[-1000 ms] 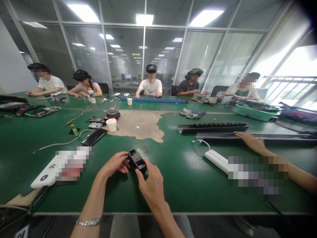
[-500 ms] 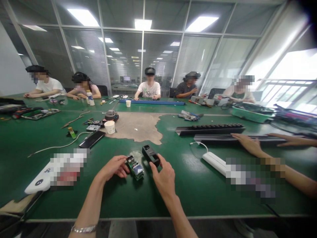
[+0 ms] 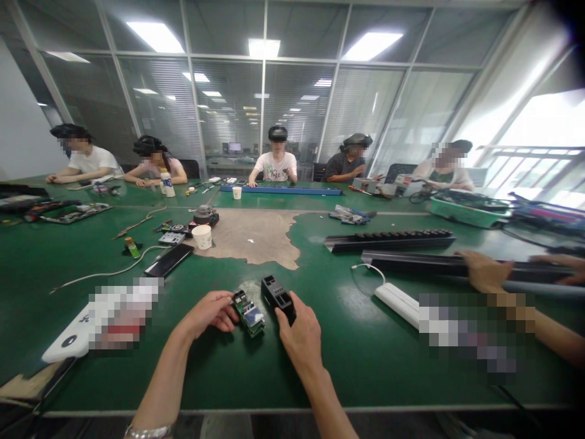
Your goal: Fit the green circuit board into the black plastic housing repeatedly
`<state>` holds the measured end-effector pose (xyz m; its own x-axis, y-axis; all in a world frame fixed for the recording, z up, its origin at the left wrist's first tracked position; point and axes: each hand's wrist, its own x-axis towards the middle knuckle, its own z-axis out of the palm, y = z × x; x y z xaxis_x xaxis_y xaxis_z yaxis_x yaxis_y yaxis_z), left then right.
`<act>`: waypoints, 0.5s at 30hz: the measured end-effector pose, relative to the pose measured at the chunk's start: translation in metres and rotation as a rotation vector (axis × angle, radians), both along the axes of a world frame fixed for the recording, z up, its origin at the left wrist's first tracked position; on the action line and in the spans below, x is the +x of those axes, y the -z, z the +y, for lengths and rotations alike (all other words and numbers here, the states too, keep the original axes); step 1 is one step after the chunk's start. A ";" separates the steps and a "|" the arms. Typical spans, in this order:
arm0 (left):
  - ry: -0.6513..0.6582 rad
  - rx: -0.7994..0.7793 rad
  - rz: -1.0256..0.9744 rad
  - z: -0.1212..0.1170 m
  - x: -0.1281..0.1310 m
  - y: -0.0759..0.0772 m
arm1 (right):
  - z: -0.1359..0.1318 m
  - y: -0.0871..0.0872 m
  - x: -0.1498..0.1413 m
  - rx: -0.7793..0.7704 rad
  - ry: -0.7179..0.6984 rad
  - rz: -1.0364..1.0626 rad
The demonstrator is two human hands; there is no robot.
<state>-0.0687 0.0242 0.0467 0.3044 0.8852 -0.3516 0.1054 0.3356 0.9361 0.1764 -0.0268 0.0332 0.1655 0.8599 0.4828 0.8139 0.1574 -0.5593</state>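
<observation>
A small circuit board (image 3: 248, 315) lies flat on the green desk (image 3: 91, 378), out of its casing, just beside a black plastic housing (image 3: 277, 297). The two sit close together at the near edge of the work area, the board nearer the person, with its components facing up. So far as the view shows, the board and housing are apart, and nothing is fitted into the housing.

The left hand (image 3: 208, 314) is half curled, its fingers (image 3: 228, 310) against the board's left side; whether they grip it or only touch it is hard to tell. The right hand (image 3: 299, 338) is cupped over the housing's near end, its fingers (image 3: 290, 305) wrapped around it in a light hold. A bracelet (image 3: 148, 431) circles the left wrist.

Farther out lie a phone (image 3: 169, 260), a paper cup (image 3: 202, 236), and a white power strip (image 3: 397, 303). At right, a co-worker's hands (image 3: 484, 271) rest on a long black rail (image 3: 457, 264). Others sit working around the desk.
</observation>
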 end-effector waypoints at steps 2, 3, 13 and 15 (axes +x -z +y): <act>0.003 -0.001 -0.006 0.000 0.000 0.000 | -0.005 -0.008 -0.002 0.014 0.004 0.086; 0.005 -0.001 -0.011 0.000 0.000 0.000 | -0.008 -0.012 -0.004 0.021 -0.002 0.137; 0.017 0.020 -0.068 0.002 -0.002 0.006 | -0.039 -0.019 -0.033 0.084 -0.173 0.171; 0.015 0.024 -0.066 0.002 -0.002 0.006 | -0.041 -0.017 -0.037 0.095 -0.185 0.156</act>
<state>-0.0706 0.0258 0.0410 0.3400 0.8882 -0.3089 0.0478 0.3117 0.9490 0.1396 -0.0678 0.0504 0.0884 0.8347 0.5436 0.6713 0.3533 -0.6516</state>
